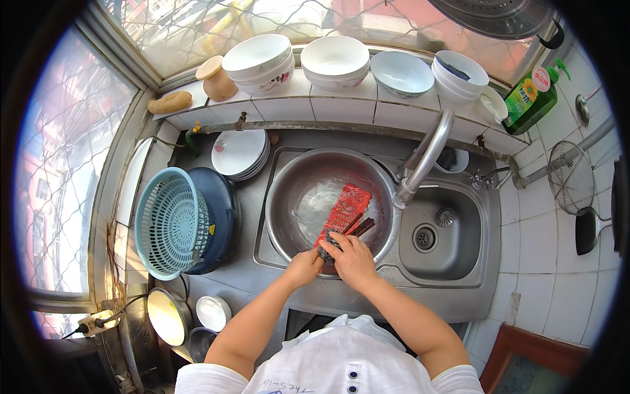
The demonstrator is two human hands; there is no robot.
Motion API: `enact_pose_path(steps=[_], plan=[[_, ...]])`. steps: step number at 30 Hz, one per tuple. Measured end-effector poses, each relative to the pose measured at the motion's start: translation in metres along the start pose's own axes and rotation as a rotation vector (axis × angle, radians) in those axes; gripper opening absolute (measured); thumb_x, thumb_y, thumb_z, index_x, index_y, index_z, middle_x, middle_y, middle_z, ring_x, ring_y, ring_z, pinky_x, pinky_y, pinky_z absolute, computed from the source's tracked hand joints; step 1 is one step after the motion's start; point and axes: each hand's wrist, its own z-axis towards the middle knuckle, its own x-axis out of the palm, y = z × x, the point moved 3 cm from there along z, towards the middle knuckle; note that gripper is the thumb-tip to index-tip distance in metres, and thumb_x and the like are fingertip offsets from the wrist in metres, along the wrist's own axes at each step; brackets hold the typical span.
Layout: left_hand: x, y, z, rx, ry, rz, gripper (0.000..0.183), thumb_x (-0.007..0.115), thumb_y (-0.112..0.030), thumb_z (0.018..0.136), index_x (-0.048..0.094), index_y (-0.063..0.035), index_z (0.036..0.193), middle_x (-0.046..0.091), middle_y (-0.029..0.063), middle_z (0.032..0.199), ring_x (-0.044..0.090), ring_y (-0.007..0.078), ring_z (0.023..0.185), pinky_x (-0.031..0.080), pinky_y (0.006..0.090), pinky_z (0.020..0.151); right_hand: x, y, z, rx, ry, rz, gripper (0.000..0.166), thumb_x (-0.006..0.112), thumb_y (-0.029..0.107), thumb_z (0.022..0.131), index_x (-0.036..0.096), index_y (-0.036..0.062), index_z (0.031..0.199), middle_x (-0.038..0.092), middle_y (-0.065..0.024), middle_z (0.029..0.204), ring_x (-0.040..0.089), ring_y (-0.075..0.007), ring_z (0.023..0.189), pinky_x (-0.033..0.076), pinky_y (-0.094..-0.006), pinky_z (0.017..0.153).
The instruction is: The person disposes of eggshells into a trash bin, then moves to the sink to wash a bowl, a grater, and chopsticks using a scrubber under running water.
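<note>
A large stainless steel basin (291, 197) sits over the left sink bowl, with a little water inside. In it lies a red plastic slotted piece (350, 199), tilted toward the far right; its near end is partly hidden by my hands. Several dark brown chopsticks (363, 226) stick out beyond my right hand (353, 258). That hand presses a grey wire scourer (327, 253) around them. At the near rim, my left hand (304, 268) is closed where the chopsticks' near ends seem to run; those ends are hidden.
The faucet (433, 152) arches right of the basin, beside a small sink bowl (457, 246). At left are stacked plates (241, 150), a blue colander (172, 221) and a dark blue basin (221, 226). Bowls (334, 56) and a green pump bottle (534, 98) line the ledge.
</note>
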Motion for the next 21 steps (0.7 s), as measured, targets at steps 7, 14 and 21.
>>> enact_pose_path(steps=[7, 14, 21], plan=[[0.004, 0.008, -0.023, 0.024, -0.031, -0.193, 0.034, 0.045, -0.025, 0.091, 0.054, -0.0078, 0.119, 0.062, 0.0227, 0.095, 0.06, 0.0369, 0.089, 0.046, 0.0396, 0.079, -0.014, -0.071, 0.001, 0.287, -0.067, -0.216, 0.046, 0.055, 0.003, 0.073, 0.059, 0.0185, 0.116, 0.052, -0.0064, 0.119, 0.051, -0.027, 0.097, 0.043, -0.0387, 0.081], [0.005, 0.009, -0.01, 0.01, -0.083, -0.114, 0.032, 0.048, -0.02, 0.091, 0.054, -0.004, 0.117, 0.057, 0.0085, 0.075, 0.053, 0.0182, 0.068, 0.044, 0.0309, 0.063, -0.038, -0.016, 0.008, 0.125, -0.164, -0.056, 0.043, 0.055, 0.004, 0.073, 0.059, 0.0167, 0.115, 0.052, -0.0066, 0.114, 0.053, -0.0266, 0.095, 0.045, -0.0383, 0.079], [-0.003, -0.007, -0.022, 0.035, -0.045, -0.299, 0.034, 0.054, -0.018, 0.089, 0.053, -0.0051, 0.12, 0.065, 0.0116, 0.091, 0.06, 0.0184, 0.079, 0.046, 0.0302, 0.072, -0.007, -0.033, -0.011, 0.192, -0.073, -0.136, 0.053, 0.06, 0.0, 0.067, 0.056, 0.0155, 0.118, 0.05, -0.0083, 0.121, 0.051, -0.0286, 0.097, 0.044, -0.0383, 0.083]])
